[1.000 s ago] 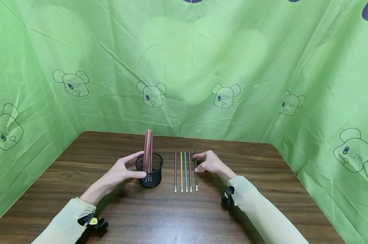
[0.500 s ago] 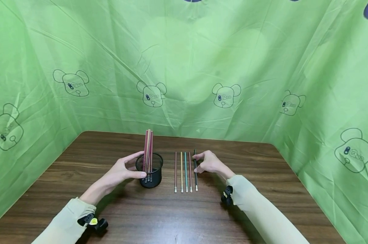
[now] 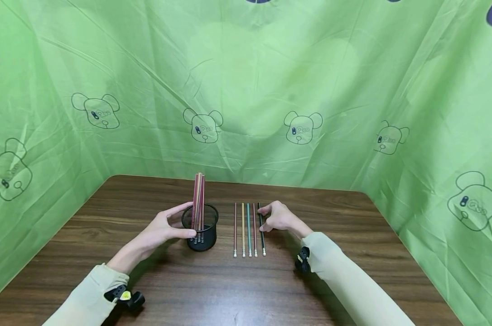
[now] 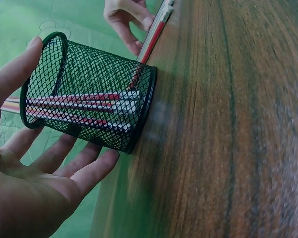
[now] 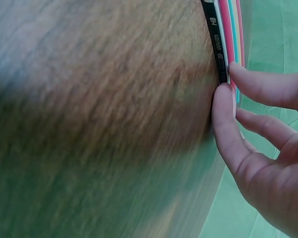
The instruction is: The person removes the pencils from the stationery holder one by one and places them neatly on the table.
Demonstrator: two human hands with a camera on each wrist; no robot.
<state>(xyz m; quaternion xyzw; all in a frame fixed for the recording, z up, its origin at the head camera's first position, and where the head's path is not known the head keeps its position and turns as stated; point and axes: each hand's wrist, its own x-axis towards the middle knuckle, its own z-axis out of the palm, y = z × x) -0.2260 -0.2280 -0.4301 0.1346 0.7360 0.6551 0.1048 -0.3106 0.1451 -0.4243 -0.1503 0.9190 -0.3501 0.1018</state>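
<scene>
My left hand (image 3: 162, 232) holds a black mesh pencil cup (image 3: 205, 241), thumb at the rim and fingers along the side. Inside the cup, a bundle of pencils (image 3: 198, 194) leans with eraser ends down. My right hand (image 3: 282, 217) pinches a black pencil (image 3: 262, 240) between thumb and fingertips; lettering with "HB" shows on it in the right wrist view. It lies at the right end of a row, slightly slanted, its far tip close to the neighbouring red pencil (image 3: 255, 235). Left of that lie a teal pencil (image 3: 249, 231), a yellow pencil (image 3: 243, 231) and a dark red pencil (image 3: 235, 231).
The brown wooden table (image 3: 213, 290) carries all of this. A green curtain (image 3: 246, 154) with bear-face drawings stands behind and on both sides. Each wrist wears a black camera, as on the left sleeve (image 3: 95, 290).
The black pencil's far end has shifted left and toward me, nearer the row, as the right hand slid slightly left. The left hand and the cup stay put.
</scene>
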